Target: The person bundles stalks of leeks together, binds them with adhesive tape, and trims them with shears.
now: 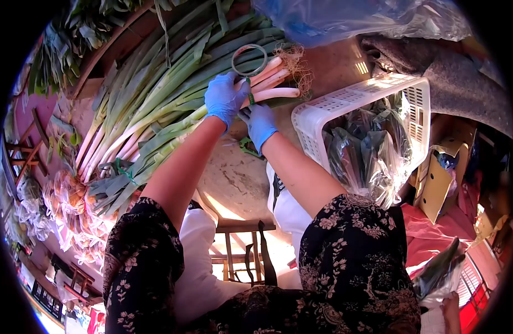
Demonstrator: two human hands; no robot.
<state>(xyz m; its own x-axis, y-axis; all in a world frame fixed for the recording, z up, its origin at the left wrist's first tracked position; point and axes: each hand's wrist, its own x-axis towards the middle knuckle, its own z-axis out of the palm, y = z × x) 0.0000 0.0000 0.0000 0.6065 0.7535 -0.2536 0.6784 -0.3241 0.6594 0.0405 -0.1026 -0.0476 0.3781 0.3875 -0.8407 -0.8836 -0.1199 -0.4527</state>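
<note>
Long leeks (173, 83) with white stalks lie in a heap before me, the roots (301, 69) of the nearest ones pointing right. My left hand (223, 99), in a blue glove, is closed over the stalks near their root end. Just beyond its fingers is a green ring (249, 60) that looks like a tape roll. A strip of green tape (251, 98) crosses the stalks between my hands. My right hand (261, 125), also gloved in blue, is closed at the lower end of this strip; its fingertips are partly hidden. A green scrap (250, 147) lies below it.
A white plastic crate (345, 103) holding bagged green vegetables (373, 145) stands at my right. Clear plastic sheeting (368, 19) and a grey blanket (462, 78) lie beyond. Bagged produce (78, 206) is at left. A small wooden stool (242, 225) stands between my legs. Another person's hand (450, 312) shows at lower right.
</note>
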